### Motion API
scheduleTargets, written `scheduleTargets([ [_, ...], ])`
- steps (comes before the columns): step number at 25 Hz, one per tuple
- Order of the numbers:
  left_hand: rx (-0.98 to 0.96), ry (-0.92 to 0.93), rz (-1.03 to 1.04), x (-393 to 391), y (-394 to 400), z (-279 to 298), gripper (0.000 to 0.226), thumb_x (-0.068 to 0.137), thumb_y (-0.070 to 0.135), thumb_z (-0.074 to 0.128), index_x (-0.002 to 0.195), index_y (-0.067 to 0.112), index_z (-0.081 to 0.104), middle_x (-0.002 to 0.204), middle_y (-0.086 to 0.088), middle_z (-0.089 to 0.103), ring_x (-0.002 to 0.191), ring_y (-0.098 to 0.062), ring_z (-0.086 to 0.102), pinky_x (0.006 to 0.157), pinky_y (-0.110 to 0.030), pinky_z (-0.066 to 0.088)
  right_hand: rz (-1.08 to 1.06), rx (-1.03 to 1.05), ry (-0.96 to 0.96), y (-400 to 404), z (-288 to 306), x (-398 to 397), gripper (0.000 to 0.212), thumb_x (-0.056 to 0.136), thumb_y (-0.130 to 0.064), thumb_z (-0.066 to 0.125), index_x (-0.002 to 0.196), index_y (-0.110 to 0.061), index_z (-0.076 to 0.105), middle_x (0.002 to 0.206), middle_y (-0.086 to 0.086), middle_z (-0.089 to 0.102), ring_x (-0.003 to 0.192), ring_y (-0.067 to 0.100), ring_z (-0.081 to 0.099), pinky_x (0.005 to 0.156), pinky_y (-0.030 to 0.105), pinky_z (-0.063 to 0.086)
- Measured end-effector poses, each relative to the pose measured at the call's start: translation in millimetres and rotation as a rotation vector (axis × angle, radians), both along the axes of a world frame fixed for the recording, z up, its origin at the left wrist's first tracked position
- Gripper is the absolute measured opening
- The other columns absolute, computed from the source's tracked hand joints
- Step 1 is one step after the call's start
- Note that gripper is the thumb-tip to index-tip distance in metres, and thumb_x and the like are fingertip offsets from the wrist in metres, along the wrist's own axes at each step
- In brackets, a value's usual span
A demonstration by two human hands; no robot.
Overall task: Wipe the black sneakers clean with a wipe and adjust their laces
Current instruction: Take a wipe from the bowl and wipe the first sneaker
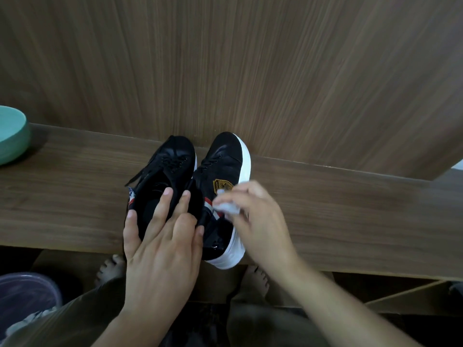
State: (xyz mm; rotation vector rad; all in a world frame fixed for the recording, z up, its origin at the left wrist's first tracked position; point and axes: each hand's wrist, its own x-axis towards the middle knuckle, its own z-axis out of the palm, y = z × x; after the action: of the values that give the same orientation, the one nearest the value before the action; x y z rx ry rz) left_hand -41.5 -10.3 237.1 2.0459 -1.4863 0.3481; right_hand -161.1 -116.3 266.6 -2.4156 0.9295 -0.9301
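Two black sneakers with white soles stand side by side on a wooden shelf (350,209), toes against the back panel. My left hand (160,236) grips the heel and collar of the left sneaker (170,161), fingers reaching into its opening. My right hand (258,219) presses a crumpled white wipe (226,207) against the side of the right sneaker (225,156), just below its gold badge (221,185). The right hand is motion-blurred. Black laces run loosely over both tongues.
A teal bowl (11,134) sits at the shelf's left end. A wood panel (225,58) rises behind the shoes. Below the shelf edge are my bare feet (110,269) and a purple-lined bin (25,296) at lower left.
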Motion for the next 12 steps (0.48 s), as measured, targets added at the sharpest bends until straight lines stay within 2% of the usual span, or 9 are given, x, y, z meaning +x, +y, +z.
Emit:
scheduleTargets([
  [3, 0.001, -0.028, 0.009, 0.7, -0.6, -0.5, 0.03, 0.092, 0.032, 0.034, 0.078, 0.019, 0.056, 0.131, 0.001, 0.057, 0.138, -0.018, 0.031, 0.113, -0.054, 0.011, 0.099, -0.133, 0.049, 25.1, -15.1, -17.4, 0.022, 0.087, -0.021, 0.051, 0.098, -0.032, 0.066, 0.099, -0.011, 0.053, 0.092, 0.007, 0.051, 0.074, 0.018, 0.041],
  [5, -0.011, -0.036, 0.016, 0.3, -1.7, -0.7, 0.029, 0.09, 0.032, 0.034, 0.078, 0.019, 0.056, 0.129, 0.001, 0.059, 0.137, -0.016, 0.031, 0.112, -0.054, 0.013, 0.064, -0.127, 0.075, 4.0, -14.6, -12.7, 0.015, 0.089, -0.034, 0.051, 0.092, -0.032, 0.066, 0.095, -0.016, 0.056, 0.087, 0.001, 0.05, 0.073, 0.019, 0.04],
  [6, -0.023, -0.038, 0.02, 0.0, -2.1, -1.2, 0.028, 0.09, 0.032, 0.035, 0.077, 0.019, 0.056, 0.127, 0.002, 0.06, 0.137, -0.014, 0.03, 0.112, -0.054, 0.013, 0.03, -0.164, 0.082, -11.6, -10.1, -7.3, 0.019, 0.088, -0.034, 0.049, 0.09, -0.029, 0.067, 0.094, -0.015, 0.056, 0.084, 0.001, 0.047, 0.07, 0.018, 0.038],
  [9, -0.079, -0.052, 0.036, 0.0, -5.6, -5.3, 0.03, 0.09, 0.031, 0.034, 0.074, 0.018, 0.055, 0.123, 0.002, 0.063, 0.133, -0.011, 0.033, 0.111, -0.05, 0.013, -0.005, -0.369, 0.168, -61.9, -2.0, 17.6, 0.029, 0.083, -0.014, 0.046, 0.098, -0.018, 0.07, 0.101, 0.002, 0.061, 0.088, 0.017, 0.049, 0.067, 0.023, 0.035],
  [10, -0.105, -0.058, 0.042, 0.0, -6.7, -6.5, 0.031, 0.091, 0.031, 0.034, 0.073, 0.017, 0.055, 0.121, 0.002, 0.064, 0.132, -0.011, 0.035, 0.111, -0.048, 0.012, -0.019, -0.38, 0.222, -79.7, -0.7, 24.8, 0.029, 0.083, -0.008, 0.05, 0.102, -0.017, 0.07, 0.105, 0.004, 0.061, 0.093, 0.022, 0.052, 0.069, 0.024, 0.036],
  [12, -0.148, -0.066, 0.046, 0.1, -9.3, -8.3, 0.031, 0.091, 0.03, 0.035, 0.074, 0.016, 0.057, 0.118, 0.002, 0.066, 0.13, -0.011, 0.037, 0.111, -0.045, 0.011, -0.088, -0.26, 0.244, -113.3, 2.4, 37.3, 0.027, 0.086, -0.005, 0.055, 0.107, -0.017, 0.069, 0.111, 0.004, 0.058, 0.101, 0.021, 0.051, 0.074, 0.025, 0.04],
])
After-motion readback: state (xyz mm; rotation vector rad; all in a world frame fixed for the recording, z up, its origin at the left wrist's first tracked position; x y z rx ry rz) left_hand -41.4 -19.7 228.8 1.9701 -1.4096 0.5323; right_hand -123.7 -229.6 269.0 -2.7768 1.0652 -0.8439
